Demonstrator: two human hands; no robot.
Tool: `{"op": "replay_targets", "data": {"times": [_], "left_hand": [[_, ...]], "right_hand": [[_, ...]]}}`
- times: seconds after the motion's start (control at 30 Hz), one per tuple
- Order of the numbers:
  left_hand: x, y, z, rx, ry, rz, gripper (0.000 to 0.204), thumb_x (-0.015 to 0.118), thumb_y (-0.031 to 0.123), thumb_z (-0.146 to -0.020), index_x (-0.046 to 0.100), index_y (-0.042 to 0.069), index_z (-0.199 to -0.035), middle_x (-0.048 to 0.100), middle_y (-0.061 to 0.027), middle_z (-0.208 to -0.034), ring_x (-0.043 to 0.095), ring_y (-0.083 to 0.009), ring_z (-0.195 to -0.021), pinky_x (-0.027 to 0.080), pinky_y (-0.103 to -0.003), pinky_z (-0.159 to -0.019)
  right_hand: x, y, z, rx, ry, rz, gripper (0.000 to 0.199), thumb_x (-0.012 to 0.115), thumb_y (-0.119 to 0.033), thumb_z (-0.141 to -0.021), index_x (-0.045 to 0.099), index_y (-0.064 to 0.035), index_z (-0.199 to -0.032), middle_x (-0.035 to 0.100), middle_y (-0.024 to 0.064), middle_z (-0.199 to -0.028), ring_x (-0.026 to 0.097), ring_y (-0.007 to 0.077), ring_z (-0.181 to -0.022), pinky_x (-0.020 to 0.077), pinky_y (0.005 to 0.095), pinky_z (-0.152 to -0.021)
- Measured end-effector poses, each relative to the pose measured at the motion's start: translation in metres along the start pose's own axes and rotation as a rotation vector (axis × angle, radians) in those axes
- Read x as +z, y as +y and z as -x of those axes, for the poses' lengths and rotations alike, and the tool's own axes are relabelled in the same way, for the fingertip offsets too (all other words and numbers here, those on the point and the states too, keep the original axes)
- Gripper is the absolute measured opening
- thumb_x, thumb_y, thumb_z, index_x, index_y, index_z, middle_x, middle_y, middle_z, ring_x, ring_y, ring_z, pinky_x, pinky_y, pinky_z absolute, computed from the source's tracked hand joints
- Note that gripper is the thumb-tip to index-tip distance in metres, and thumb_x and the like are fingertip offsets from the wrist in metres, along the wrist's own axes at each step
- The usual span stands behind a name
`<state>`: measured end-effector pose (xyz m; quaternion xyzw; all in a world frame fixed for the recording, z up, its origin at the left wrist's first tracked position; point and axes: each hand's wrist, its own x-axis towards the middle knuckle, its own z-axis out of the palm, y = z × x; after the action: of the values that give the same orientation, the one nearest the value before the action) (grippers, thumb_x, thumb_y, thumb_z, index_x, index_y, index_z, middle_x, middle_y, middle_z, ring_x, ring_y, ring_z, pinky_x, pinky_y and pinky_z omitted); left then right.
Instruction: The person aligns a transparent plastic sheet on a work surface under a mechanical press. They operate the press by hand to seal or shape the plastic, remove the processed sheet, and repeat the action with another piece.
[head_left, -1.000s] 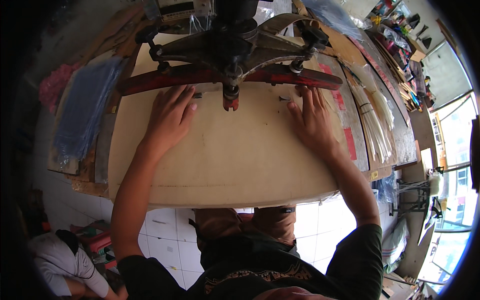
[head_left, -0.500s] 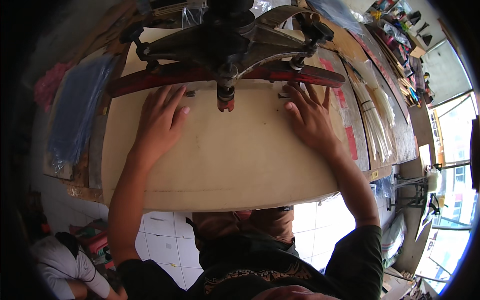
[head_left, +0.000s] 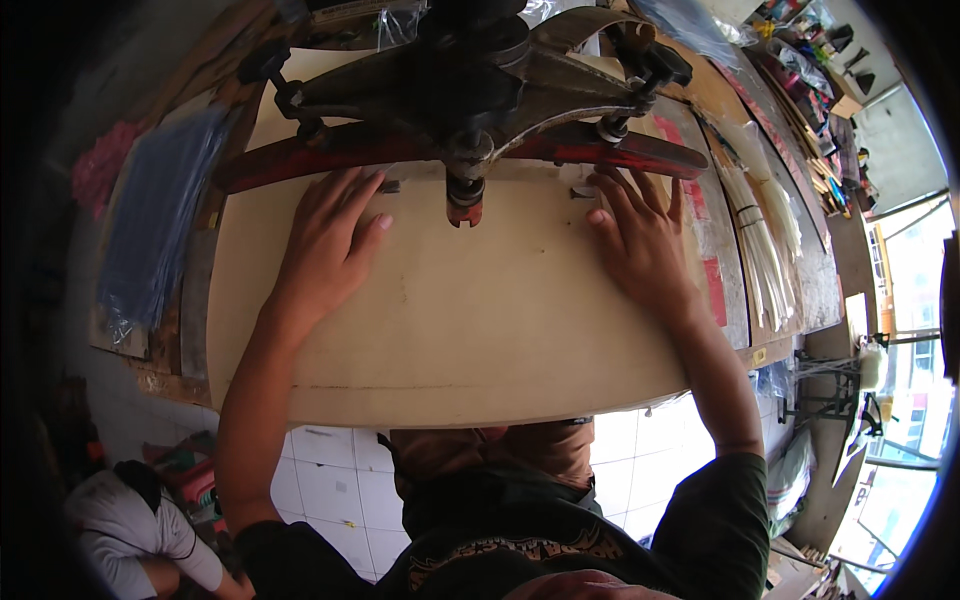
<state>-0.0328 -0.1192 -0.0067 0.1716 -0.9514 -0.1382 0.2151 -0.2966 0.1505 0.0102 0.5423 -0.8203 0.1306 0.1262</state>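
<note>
At dial centre lay the tan board [head_left: 470,310]; my left hand [head_left: 325,240] (ten o'clock) and right hand [head_left: 645,245] (two) rested open, empty; red bar [head_left: 375,145] at twelve, if lowered, could've pinched them.

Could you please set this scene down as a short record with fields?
Left hand: open, on the tan sheet, fingertips near the red bar
Right hand: open, on the same sheet, fingertips near the red bar
Between hands: two small dark tabs
Overhead: dark metal frame with knobs
Left side: bluish plastic sheets
Right side: tied bundle of pale strips
</note>
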Motion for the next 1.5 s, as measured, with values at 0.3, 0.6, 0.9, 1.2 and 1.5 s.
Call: {"op": "replay_targets", "data": {"times": [0.3,0.6,0.9,1.2,1.5], "left_hand": [[0.001,-0.004,0.000,0.015,0.031,-0.017,0.045,0.063,0.027,-0.102,0.061,0.003,-0.141,0.057,-0.0198,-0.144,0.051,-0.0405,-0.134,0.038,-0.050,-0.116],[-0.003,-0.006,-0.005,0.033,0.045,0.035,0.042,0.065,0.022,-0.100,0.062,0.002,-0.137,0.061,-0.0178,-0.136,0.054,-0.0375,-0.129,0.041,-0.046,-0.112],[-0.002,-0.007,-0.005,0.036,0.023,0.085,0.041,0.064,0.022,-0.101,0.062,0.001,-0.137,0.061,-0.0188,-0.137,0.054,-0.0391,-0.130,0.040,-0.047,-0.113],[-0.003,-0.006,-0.003,0.033,0.007,0.040,0.042,0.062,0.025,-0.103,0.063,0.001,-0.138,0.060,-0.0192,-0.139,0.052,-0.0397,-0.132,0.039,-0.048,-0.115],[-0.010,-0.001,-0.004,-0.045,-0.078,-0.012,0.043,0.060,0.023,-0.104,0.061,0.005,-0.143,0.054,-0.0200,-0.149,0.047,-0.0397,-0.140,0.035,-0.046,-0.119]], "right_hand": [[0.002,0.002,0.001,-0.002,-0.020,-0.027,0.051,0.040,-0.045,-0.110,0.058,-0.0135,-0.145,0.055,0.0106,-0.153,0.042,0.0349,-0.147,0.0071,0.0669,-0.123],[-0.002,0.001,-0.001,0.033,-0.051,-0.108,0.053,0.036,-0.046,-0.111,0.060,-0.0127,-0.143,0.058,0.0099,-0.150,0.040,0.0362,-0.148,0.0014,0.0654,-0.124],[-0.006,0.001,0.000,0.028,-0.012,-0.040,0.047,0.041,-0.042,-0.110,0.064,-0.0140,-0.140,0.062,0.0061,-0.146,0.042,0.0354,-0.146,0.0021,0.0643,-0.124],[-0.006,0.004,0.001,-0.001,-0.026,0.046,0.045,0.044,-0.042,-0.109,0.065,-0.0156,-0.140,0.063,0.0051,-0.145,0.043,0.0328,-0.146,0.0039,0.0644,-0.124],[-0.005,0.005,-0.001,-0.019,-0.023,0.072,0.042,0.049,-0.039,-0.107,0.067,-0.0150,-0.136,0.064,0.0049,-0.144,0.047,0.0325,-0.143,0.0088,0.0622,-0.124]]}}
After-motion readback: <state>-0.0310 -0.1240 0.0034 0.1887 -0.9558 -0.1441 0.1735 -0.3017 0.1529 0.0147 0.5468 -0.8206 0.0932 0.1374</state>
